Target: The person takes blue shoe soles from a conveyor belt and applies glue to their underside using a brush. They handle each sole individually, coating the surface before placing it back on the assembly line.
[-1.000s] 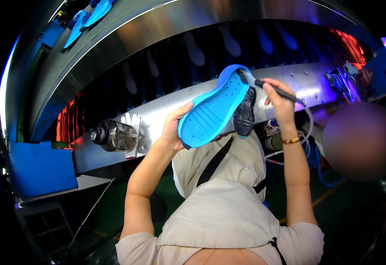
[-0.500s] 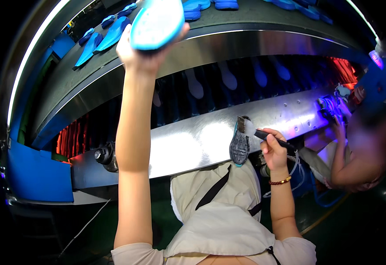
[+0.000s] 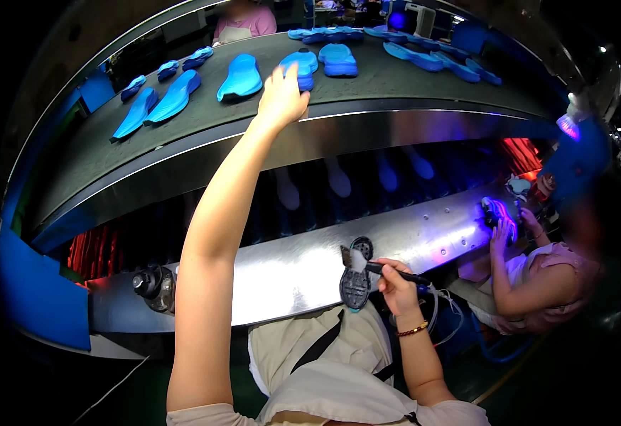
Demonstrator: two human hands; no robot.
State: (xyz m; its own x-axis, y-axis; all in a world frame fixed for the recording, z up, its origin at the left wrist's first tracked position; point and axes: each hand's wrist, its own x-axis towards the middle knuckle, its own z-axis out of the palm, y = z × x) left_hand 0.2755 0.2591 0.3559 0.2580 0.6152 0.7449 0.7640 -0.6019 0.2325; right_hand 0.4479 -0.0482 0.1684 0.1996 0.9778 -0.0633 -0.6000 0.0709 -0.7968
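From the head camera, you are stretching your left hand (image 3: 282, 96) up to the upper conveyor belt (image 3: 204, 121), fingers loosely spread and resting on a blue sole (image 3: 300, 65) among other blue soles (image 3: 241, 77); whether you are gripping it, I cannot tell. Your right hand (image 3: 396, 284) is closing around a brush (image 3: 378, 266), its bristles sitting near a dark sole (image 3: 355, 284) at the steel ledge (image 3: 289, 273). With your eyes up there, the brush could be dripping or smearing, and the dark sole looks poorly supported and might slide off.
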